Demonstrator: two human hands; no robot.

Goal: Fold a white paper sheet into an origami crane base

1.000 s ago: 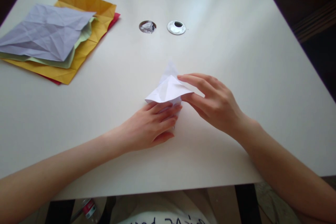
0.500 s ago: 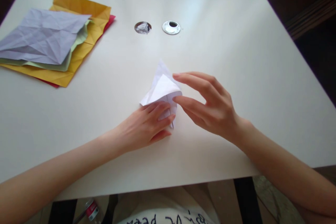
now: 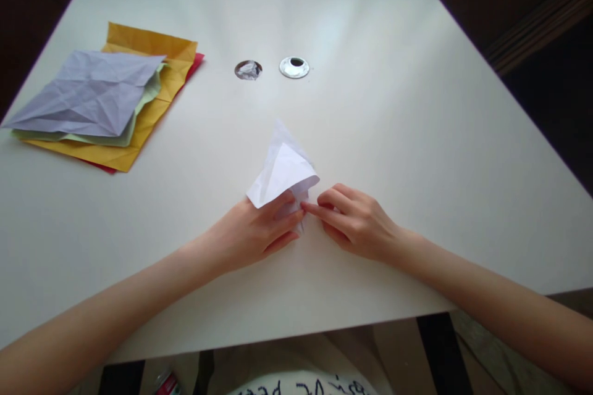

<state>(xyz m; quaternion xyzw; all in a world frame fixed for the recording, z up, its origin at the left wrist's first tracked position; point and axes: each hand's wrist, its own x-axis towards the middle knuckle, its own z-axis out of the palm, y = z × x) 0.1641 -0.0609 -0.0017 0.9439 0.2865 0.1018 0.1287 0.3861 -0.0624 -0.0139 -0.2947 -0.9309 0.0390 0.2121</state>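
A folded white sheet of paper (image 3: pixel 285 173) lies on the table in front of me, its pointed tip facing away and a raised flap bulging over its near part. My left hand (image 3: pixel 259 228) holds the paper down from the left, its fingers bent over the near end and partly under the flap. From the right, my right hand (image 3: pixel 354 219) has its fingers curled together, with the fingertips at the paper's near right edge, close to the left fingertips. The thumb's exact hold on the edge is hard to see.
At the left lies a stack of creased paper: a lavender sheet (image 3: pixel 92 92) on top, pale green and yellow paper (image 3: pixel 152 43) below, red at the bottom. Two round holes, one stuffed (image 3: pixel 249 70), one with a metallic ring (image 3: pixel 294 68), sit beyond my hands. A bottle (image 3: pixel 167 384) is under the table.
My right hand has come down from the flap's right side to the near edge, its fingers closing. The flap now stands higher over my left fingers. The view has tilted up.
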